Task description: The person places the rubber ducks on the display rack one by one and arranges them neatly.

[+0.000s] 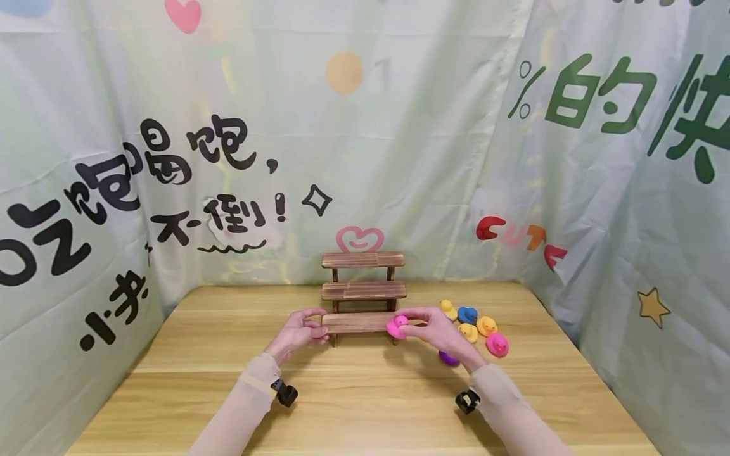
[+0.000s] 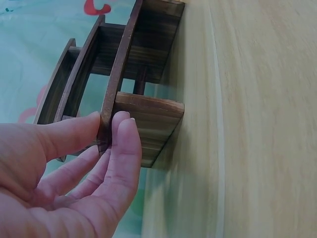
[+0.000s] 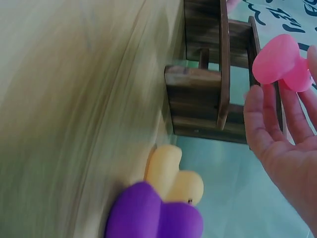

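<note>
**Pink duck held at the right end of the lowest board**

The pink duck (image 1: 396,327) is at the right end of the lowest board (image 1: 356,323) of the wooden stand (image 1: 365,291); whether it touches the wood, I cannot tell. For doing this well, in my judgement, the duck should be level and wholly over the board, and the grip should loosen gently, because such a light toy may tip easily.

The right hand (image 1: 435,329) pinches the duck between thumb and fingers, its wrist coming from the near right. The left hand (image 1: 298,330) pinches the board's left end, thumb above and fingers below, which probably steadies the stand.

To the right, on the table (image 1: 365,405), lie a blue duck (image 1: 467,315), a second pink duck (image 1: 497,345), a purple duck (image 1: 448,359) and several yellow ones.
</note>
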`<state>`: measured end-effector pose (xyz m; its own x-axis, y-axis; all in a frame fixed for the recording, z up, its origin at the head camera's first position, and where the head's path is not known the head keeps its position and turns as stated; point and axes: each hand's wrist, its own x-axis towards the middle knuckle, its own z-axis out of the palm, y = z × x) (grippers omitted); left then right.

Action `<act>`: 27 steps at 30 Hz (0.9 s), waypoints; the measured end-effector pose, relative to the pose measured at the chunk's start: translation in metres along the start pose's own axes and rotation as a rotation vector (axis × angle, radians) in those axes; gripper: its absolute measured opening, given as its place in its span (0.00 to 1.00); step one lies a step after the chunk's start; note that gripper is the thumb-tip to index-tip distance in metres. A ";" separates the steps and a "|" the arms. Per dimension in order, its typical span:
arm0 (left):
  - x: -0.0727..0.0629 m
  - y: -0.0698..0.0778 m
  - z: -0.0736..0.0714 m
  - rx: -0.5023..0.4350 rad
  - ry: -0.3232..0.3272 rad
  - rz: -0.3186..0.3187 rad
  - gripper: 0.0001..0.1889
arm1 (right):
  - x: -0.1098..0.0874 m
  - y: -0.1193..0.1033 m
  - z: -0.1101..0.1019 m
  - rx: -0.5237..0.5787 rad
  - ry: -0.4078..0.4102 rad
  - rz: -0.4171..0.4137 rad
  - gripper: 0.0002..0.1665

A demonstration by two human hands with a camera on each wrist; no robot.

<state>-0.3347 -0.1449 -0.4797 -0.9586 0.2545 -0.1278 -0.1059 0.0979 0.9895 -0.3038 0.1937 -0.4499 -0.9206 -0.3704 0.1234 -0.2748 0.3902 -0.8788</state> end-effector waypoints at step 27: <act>0.002 -0.002 0.000 -0.025 0.025 -0.016 0.29 | 0.038 -0.035 0.020 0.042 -0.013 -0.083 0.21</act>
<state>-0.3360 -0.1448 -0.4821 -0.9629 0.2294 -0.1425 -0.1279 0.0774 0.9888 -0.3239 0.1492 -0.4239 -0.8915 -0.4107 0.1910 -0.3378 0.3218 -0.8845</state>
